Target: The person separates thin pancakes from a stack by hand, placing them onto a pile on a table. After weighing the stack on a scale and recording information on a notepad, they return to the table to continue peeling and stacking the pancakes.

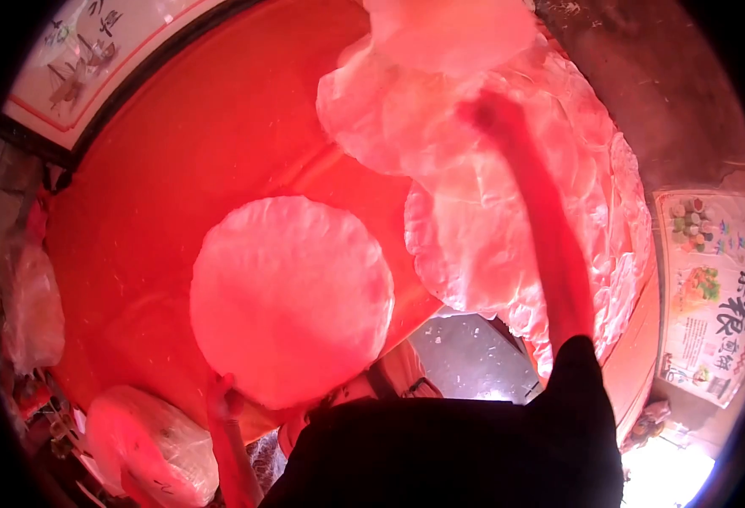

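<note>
Sheets (482, 220), thin, pale and round, overlap in a broad pile on a red table (177, 144), spread seemingly so that no single fold bears all the weight. A lone disc (292, 296) lies flat nearer the person, just apart from the pile, probably to keep its faintly scalloped rim uncreased. The left hand (222, 398) meets its near edge, perhaps steadying it; whether the fingers pinch the rim cannot be told. The right hand (492, 114) stretches over the pile, fingers blurred, their opening and any grip unclear. Borders look puckered and papery; a plastic bag (165, 436) bulges glossily at lower left.
</note>
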### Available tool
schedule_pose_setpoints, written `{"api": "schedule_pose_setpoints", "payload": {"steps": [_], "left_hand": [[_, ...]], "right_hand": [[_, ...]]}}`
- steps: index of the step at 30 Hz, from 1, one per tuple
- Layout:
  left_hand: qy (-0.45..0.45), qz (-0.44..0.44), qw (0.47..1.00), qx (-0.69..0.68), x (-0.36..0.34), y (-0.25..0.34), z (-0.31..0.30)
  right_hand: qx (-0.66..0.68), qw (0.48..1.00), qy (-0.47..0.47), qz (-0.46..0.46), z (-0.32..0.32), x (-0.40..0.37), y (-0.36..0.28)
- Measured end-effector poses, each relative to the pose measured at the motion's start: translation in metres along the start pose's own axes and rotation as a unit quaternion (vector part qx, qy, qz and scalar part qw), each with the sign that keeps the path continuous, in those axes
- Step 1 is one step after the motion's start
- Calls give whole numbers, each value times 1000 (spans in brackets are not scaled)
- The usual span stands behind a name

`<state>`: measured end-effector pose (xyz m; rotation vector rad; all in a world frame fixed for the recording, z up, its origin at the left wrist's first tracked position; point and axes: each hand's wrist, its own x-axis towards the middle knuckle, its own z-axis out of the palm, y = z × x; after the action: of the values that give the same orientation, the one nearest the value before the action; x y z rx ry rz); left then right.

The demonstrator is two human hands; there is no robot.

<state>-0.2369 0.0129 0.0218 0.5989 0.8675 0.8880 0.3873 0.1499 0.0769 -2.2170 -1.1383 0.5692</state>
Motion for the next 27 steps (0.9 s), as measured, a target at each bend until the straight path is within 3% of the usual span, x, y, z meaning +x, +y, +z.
{"api": "schedule_pose_setpoints", "payload": {"steps": [1, 3, 5, 6, 8, 14, 16, 19, 25, 27], "left_hand": [[6, 0, 1000, 1, -3, 3, 3], [27, 0, 999, 41, -3, 11, 32], [48, 3, 996, 80, 11, 20, 67], [40, 1, 995, 91, 18, 20, 70], [41, -10, 993, 114, 26, 16, 66], [48, -38, 990, 128, 13, 26, 60], [48, -43, 989, 129, 18, 25, 68], [87, -55, 985, 141, 19, 25, 67], [114, -42, 984, 127, 18, 11, 43], [111, -45, 984, 134, 18, 9, 38]], "right_hand": [[0, 1000, -3, 1, 3, -3, -3], [34, 999, -25, -17, 82, -93, -59], [70, 996, -47, -37, 89, -211, -65], [88, 993, -62, -47, 154, -218, -118], [129, 984, -109, -61, 180, -263, -139], [280, 915, -281, -78, 199, -294, -134], [194, 941, -248, -123, 211, -297, -137], [183, 915, -260, -247, 248, -304, -128], [198, 906, -348, -134, 223, -291, -119], [262, 891, -350, -122, 200, -303, -151]]}}
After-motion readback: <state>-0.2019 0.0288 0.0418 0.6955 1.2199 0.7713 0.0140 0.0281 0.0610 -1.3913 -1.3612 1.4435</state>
